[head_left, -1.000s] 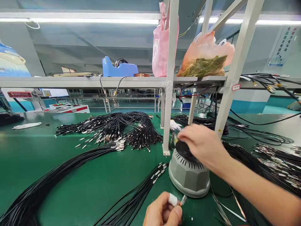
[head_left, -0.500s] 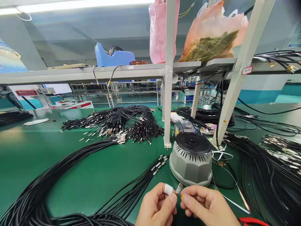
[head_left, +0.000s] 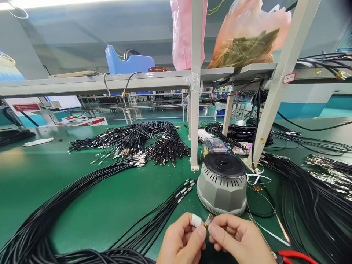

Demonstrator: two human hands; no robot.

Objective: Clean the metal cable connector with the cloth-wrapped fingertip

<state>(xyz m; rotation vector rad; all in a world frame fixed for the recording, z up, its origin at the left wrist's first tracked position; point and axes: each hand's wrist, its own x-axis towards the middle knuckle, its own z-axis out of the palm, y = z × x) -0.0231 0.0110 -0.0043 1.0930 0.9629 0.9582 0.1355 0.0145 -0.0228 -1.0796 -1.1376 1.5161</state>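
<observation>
My left hand (head_left: 183, 242) pinches a small metal cable connector (head_left: 209, 219) at the bottom middle; a white wrap covers one fingertip. My right hand (head_left: 239, 240) meets it from the right, its thumb and forefinger pressed against the same connector tip. Both hands hover over the green bench (head_left: 90, 205), just in front of a grey round machine with a black top disc (head_left: 222, 181). A thin bundle of black cables with metal ends (head_left: 165, 212) runs up beside my left hand.
Large bundles of black cables (head_left: 137, 141) lie across the bench left and right (head_left: 310, 198). White frame posts (head_left: 195, 110) carry a shelf with a blue tape dispenser (head_left: 128, 64) and plastic bags (head_left: 247, 36). A red-handled tool (head_left: 297, 255) lies at the bottom right.
My right hand left the top of the grey machine and came down to the connector held by my left hand. The view tipped slightly downward.
</observation>
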